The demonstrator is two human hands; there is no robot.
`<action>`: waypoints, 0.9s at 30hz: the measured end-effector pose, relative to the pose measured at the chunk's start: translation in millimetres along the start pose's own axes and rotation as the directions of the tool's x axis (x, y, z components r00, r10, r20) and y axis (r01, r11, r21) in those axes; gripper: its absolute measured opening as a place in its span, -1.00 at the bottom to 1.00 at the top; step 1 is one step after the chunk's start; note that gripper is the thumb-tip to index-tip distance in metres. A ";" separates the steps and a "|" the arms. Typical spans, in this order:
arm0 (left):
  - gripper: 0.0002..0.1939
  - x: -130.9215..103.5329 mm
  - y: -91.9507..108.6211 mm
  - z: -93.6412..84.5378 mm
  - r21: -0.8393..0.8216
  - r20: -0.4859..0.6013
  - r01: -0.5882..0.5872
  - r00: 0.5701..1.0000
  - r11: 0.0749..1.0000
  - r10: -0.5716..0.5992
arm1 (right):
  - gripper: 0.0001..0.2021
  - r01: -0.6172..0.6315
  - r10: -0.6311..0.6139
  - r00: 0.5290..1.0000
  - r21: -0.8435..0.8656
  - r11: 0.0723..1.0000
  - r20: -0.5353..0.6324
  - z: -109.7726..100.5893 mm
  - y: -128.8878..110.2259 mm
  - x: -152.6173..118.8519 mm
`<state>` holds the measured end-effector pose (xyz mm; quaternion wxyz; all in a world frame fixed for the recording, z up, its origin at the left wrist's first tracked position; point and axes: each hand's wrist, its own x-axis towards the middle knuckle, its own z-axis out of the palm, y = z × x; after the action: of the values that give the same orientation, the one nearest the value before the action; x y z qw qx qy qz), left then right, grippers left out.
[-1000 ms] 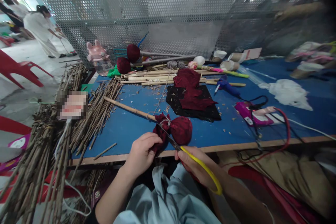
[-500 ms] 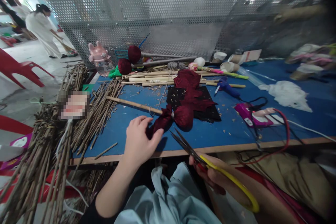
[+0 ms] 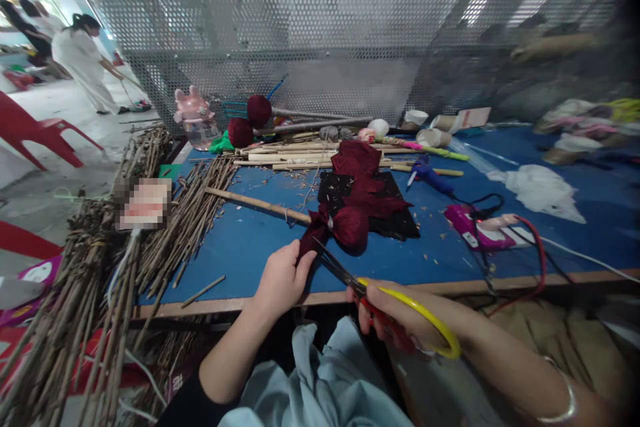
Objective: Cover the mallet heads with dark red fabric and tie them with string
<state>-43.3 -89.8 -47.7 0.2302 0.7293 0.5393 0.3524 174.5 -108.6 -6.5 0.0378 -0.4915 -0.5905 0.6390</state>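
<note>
My left hand pinches a loose flap of dark red cloth near the table's front edge. This cloth gathers round the end of a wooden stick and swells into a round wrapped ball. In my right hand are scissors with a yellow and a red handle loop. Their blades are slightly apart, with the tips at the flap beside my left fingers; whether they touch the cloth I cannot tell. More dark red cloth lies behind the ball on a black sheet.
Bundled thin twigs cover the table's left side. A blue glue gun, a purple power strip with cables and a white plastic bag lie right. Sticks and red balls line the back, before a perforated metal screen.
My right hand has brought the scissors up and left to the cloth flap. My left hand has shifted slightly right and now grips the flap lower down.
</note>
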 end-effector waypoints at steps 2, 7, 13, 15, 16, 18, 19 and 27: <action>-0.73 -0.5 -0.5 -0.5 -0.011 0.020 -0.020 1.000 1.000 0.020 | -0.35 -0.007 0.007 1.000 0.043 0.999 0.002 0.9 -9.7 -0.4; -0.77 -2.1 -0.8 -1.5 -0.025 0.013 -0.012 1.000 1.000 0.012 | -0.36 -0.013 0.014 1.000 0.153 0.988 0.000 -5.7 -20.3 1.0; -0.83 -2.4 3.3 -1.8 0.019 0.203 -0.170 0.966 0.985 0.163 | -0.34 -0.052 0.044 0.996 0.114 0.992 0.076 -21.5 -34.3 13.1; -0.84 -1.8 3.9 -2.7 0.024 0.233 -0.208 0.952 0.978 0.197 | -0.35 -0.061 0.049 0.994 0.121 0.991 0.099 -22.2 -37.0 19.2; -0.84 -1.6 3.9 -3.2 0.026 0.237 -0.217 0.950 0.976 0.205 | -0.36 -0.053 0.039 0.994 0.134 0.990 0.105 -22.0 -37.4 21.8; -0.82 -1.5 3.7 -4.0 0.035 0.231 -0.225 0.950 0.974 0.212 | -0.38 -0.025 0.009 0.994 0.152 0.988 0.110 -21.2 -36.8 25.3; -0.82 -1.5 3.5 -4.3 0.039 0.228 -0.229 0.950 0.973 0.214 | -0.38 -0.015 -0.001 0.995 0.149 0.989 0.104 -21.1 -35.9 26.0; -0.82 -1.2 1.5 -4.4 0.019 0.218 -0.237 0.949 0.971 0.227 | -0.40 0.037 -0.038 0.998 0.023 0.999 0.049 -23.6 -34.5 22.7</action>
<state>-46.0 -91.5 -44.1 0.2273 0.8263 0.4299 0.2841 160.4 -67.0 11.8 0.0405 -0.4639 -0.5934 0.6565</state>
